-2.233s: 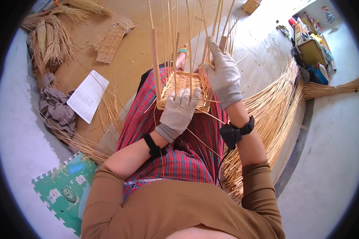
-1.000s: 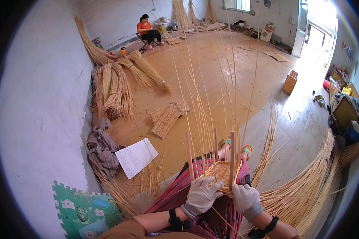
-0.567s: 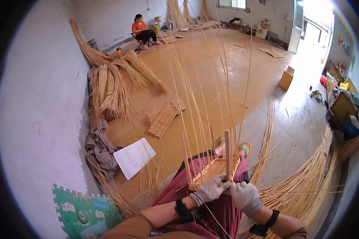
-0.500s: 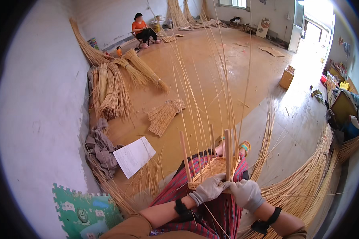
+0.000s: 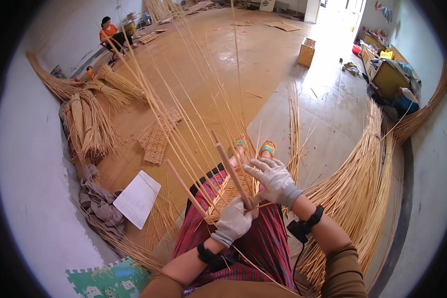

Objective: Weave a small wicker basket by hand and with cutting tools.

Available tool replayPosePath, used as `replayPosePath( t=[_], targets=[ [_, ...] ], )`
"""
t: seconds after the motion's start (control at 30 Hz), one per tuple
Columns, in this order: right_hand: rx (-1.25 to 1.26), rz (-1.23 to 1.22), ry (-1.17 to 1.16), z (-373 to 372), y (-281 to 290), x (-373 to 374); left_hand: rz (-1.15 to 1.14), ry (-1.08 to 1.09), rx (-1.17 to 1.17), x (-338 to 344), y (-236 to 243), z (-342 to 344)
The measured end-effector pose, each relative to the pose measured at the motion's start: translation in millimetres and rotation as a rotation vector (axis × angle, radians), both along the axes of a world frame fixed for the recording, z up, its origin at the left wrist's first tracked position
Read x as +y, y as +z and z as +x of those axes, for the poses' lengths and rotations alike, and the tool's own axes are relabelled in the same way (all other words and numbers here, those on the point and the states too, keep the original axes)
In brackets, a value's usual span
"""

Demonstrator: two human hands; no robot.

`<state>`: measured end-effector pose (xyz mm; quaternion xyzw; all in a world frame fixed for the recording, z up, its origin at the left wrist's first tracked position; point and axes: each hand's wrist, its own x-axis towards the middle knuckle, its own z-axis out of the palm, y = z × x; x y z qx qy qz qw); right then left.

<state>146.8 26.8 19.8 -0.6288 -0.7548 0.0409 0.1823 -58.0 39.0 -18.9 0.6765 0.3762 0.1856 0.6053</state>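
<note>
On my lap lies a partly woven wicker basket (image 5: 229,191), with long thin stakes rising from it. Thicker wooden rods stand at its corners; the near right rod (image 5: 233,174) leans to the left. My left hand (image 5: 235,221), in a pale work glove, is closed on the basket's near edge at the foot of that rod. My gloved right hand (image 5: 277,185) is at the right edge, fingers spread over the stakes and its thumb side close to the same corner. A loose strand (image 5: 256,265) trails down across my striped lap cloth (image 5: 193,241).
Loose wicker strands (image 5: 347,193) spread over the floor to my right. Woven panels (image 5: 159,141), a paper sheet (image 5: 138,198) and tied bundles (image 5: 92,124) lie to the left. A seated person (image 5: 111,37) is at the far left. A wicker box (image 5: 306,52) stands farther off.
The view has swung right, so the room appears shifted left. My right hand has lifted off the corner and spread its fingers. The basket's rods now lean left; my left hand stays at the corner.
</note>
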Motion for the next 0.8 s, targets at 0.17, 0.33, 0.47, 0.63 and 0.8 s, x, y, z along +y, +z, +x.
replayPosePath(
  t=[0.17, 0.33, 0.47, 0.63, 0.8],
  targets=[
    [0.066, 0.216, 0.189, -57, 4, -73, 0.061, 0.029, 0.042, 15, 17, -38],
    [0.051, 0.304, -0.363, -75, -43, -98, -0.112, -0.021, 0.011, 16, 66, -120],
    [-0.060, 0.206, -0.387, -59, -63, -111, -0.367, 0.028, -0.118, -20, 59, -151],
    [-0.223, 0.210, -0.479, -58, -81, -160, -0.209, -0.200, -0.001, -1, 60, -128],
    [-0.206, 0.071, -0.719, -75, -90, -153, -0.057, -0.216, -0.041, 64, -42, -88]
  ],
)
